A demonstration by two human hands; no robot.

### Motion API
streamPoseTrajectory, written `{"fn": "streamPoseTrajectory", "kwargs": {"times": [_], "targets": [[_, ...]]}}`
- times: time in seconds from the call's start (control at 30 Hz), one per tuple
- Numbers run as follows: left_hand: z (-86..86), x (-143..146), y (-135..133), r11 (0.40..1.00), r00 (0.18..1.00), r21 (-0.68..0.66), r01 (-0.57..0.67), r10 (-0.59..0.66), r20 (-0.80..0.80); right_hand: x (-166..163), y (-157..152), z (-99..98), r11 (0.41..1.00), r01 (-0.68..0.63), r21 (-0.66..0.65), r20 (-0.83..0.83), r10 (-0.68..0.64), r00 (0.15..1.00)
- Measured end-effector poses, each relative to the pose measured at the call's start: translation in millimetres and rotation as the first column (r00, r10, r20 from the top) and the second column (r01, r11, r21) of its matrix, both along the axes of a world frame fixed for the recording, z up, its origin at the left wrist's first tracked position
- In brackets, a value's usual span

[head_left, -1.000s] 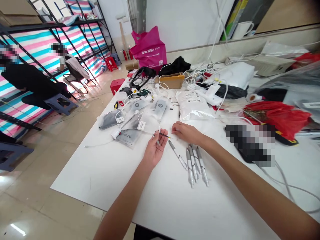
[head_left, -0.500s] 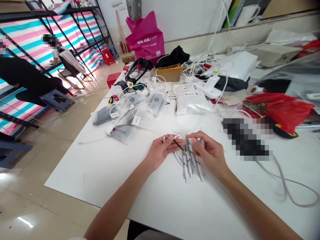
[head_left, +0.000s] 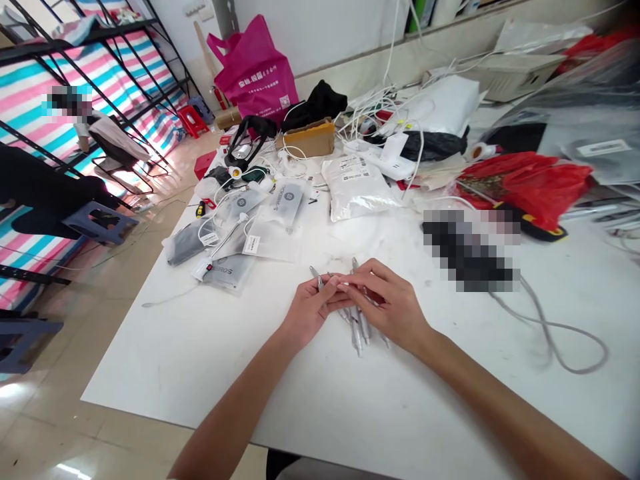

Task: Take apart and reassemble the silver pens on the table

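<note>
Left hand (head_left: 306, 313): curled around a slim silver-grey pen part (head_left: 314, 273). Right hand (head_left: 397, 303): fingertips gathered against the left's at a small white piece (head_left: 343, 283); grasp cannot be told. Slim silver-and-white pens (head_left: 357, 339): beneath both hands, on the flat white table (head_left: 200, 373), in from its near edge.

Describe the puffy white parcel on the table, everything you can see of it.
The white parcel is a plump, wrinkled bag of what looks like glossy plastic, with shiny creases along its near side. Dark print, including a small square code, shows on its far part, too small to read. It lies on the white table, beyond the left hand and right hand, and neither touches it. A white plastic piece sits beyond its right side; whether they touch is unclear.
</note>
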State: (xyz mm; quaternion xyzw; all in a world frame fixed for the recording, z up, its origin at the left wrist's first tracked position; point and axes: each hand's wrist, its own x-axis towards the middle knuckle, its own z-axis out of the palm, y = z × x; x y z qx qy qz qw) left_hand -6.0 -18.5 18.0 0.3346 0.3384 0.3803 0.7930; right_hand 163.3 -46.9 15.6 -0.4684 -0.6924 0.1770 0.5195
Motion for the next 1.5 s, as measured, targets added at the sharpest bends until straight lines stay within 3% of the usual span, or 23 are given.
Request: {"fn": "streamPoseTrajectory", "kwargs": {"times": [0.23,0.37,0.77,1.5], "targets": [[0.4,0,4,0.983,0.986,-0.13,-0.132,0.144,0.089,-6,-5,-3.1,0.985,0.082,0.155,0.11,-0.1,0.989],[3.8,1,2,0.969,0.968,-0.185,-0.162,0.193,0.162,-14,-9,-2.8,0.985,0.119,0.128,0.188,-0.142,0.972],[3.3,7,-8,0.984,0.964,-0.157,-0.085,0.12,0.236,-27,-9,-18.0,0.979,0.177,0.102,0.144,-0.191,0.971],[3.4,4,-4,0.981,0.972,-0.147,-0.124,0.15,0.179,-25,-11,-16.2,0.983,0.164,0.081,0.119,-0.173,0.978]]}}
